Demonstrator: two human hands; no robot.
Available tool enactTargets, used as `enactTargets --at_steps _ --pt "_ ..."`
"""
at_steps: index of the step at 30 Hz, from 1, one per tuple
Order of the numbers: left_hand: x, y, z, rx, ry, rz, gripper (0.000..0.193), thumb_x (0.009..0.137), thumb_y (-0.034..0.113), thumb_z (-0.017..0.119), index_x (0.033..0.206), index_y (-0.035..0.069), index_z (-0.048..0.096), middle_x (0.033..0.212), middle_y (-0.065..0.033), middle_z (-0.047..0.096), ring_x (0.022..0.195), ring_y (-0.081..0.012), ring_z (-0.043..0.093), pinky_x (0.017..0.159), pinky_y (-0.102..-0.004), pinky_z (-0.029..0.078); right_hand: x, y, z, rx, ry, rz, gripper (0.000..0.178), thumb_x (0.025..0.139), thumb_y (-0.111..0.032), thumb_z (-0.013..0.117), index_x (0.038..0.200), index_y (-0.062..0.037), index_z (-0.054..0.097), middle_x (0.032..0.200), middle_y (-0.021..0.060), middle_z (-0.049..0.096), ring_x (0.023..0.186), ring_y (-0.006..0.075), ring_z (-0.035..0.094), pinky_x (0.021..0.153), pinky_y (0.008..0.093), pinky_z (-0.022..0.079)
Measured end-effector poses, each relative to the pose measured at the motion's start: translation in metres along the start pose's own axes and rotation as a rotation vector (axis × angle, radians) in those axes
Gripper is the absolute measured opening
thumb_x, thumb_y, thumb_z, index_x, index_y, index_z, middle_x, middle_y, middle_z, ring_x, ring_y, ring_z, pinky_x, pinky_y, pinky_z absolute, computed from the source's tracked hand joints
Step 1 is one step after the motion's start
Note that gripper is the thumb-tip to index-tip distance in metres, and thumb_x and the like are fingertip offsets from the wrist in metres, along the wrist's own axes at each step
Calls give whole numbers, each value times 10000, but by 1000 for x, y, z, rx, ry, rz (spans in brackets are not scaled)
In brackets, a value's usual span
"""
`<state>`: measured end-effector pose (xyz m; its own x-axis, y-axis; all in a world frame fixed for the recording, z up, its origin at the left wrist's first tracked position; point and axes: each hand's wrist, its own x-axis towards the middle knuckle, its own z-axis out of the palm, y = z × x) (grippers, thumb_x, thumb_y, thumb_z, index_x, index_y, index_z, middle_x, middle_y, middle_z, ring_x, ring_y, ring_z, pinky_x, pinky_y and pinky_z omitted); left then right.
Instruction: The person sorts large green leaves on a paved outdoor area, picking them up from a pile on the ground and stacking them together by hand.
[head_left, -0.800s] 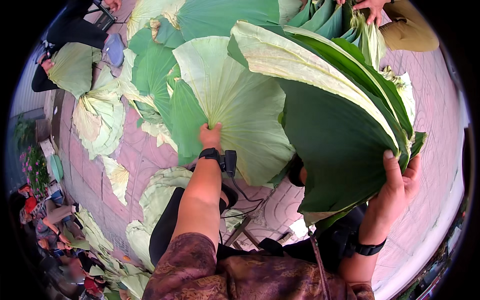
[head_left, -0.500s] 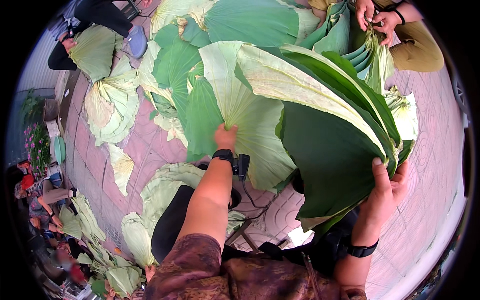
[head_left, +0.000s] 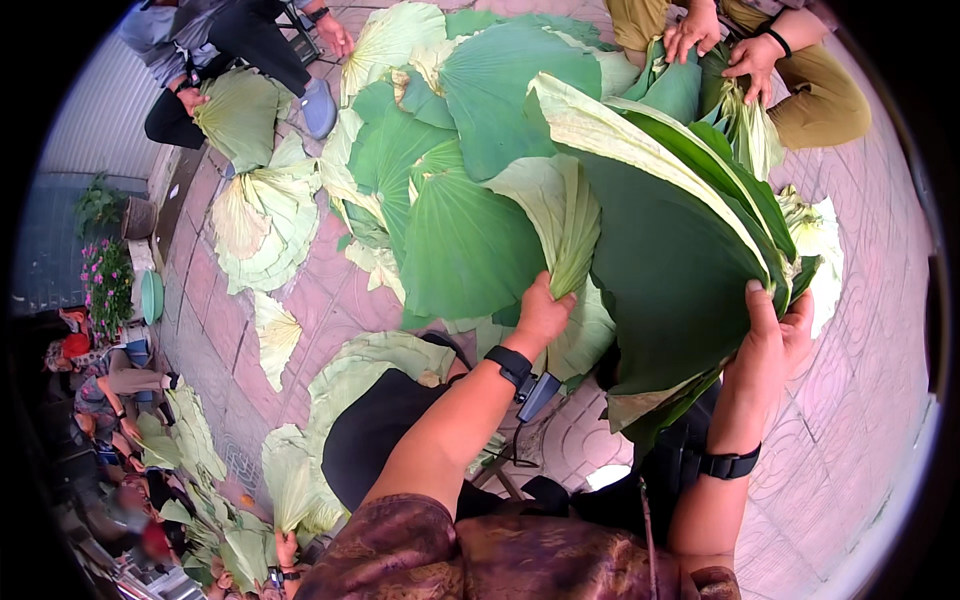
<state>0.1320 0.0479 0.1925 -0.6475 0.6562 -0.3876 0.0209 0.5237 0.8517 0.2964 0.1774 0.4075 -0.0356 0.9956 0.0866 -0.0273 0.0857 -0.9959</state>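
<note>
My right hand (head_left: 765, 345) grips a folded bundle of large lotus leaves (head_left: 665, 240) at its gathered end, thumb on the near side. The bundle fans up and leftward, dark green inside with pale outer folds. My left hand (head_left: 545, 312) is closed round the gathered base of a pale lotus leaf (head_left: 557, 215), just left of the bundle. Its upper part is bunched into pleats. Beyond my left hand lies a spread pile of green lotus leaves (head_left: 465, 240). Between my arms, more pale leaf hangs below the held one.
Across the pile, a co-worker's hands (head_left: 755, 62) hold gathered leaves at upper right. Another person with a grey-blue shoe (head_left: 318, 108) sits at upper left, holding a leaf. Pale leaf stacks (head_left: 265, 225) lie on the pink paving (head_left: 215, 350). More people handle leaves at lower left.
My left hand has moved right toward the bundle, drawing the pale leaf off the pile and folding it together. The right hand keeps its grip on the bundle.
</note>
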Motion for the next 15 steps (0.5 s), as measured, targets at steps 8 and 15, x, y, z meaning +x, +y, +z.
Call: enactTargets --at_steps 8,15 --pt "-69 66 -107 -586 83 -258 323 832 44 558 1148 5 503 1054 -151 607 905 -265 628 778 -409 536 -5 -4 -11 85 0 -28 377 769 -2 618 1130 39 518 992 65 611 856 120 557 802 252 452" --pt "-158 80 -129 -791 158 -201 283 857 37 548 1139 30 540 1063 -131 613 933 -274 622 817 -432 523 -42 1 10 -206 -153 -76 506 718 -63 630 1198 -7 482 887 164 641 789 296 624 752 372 487"
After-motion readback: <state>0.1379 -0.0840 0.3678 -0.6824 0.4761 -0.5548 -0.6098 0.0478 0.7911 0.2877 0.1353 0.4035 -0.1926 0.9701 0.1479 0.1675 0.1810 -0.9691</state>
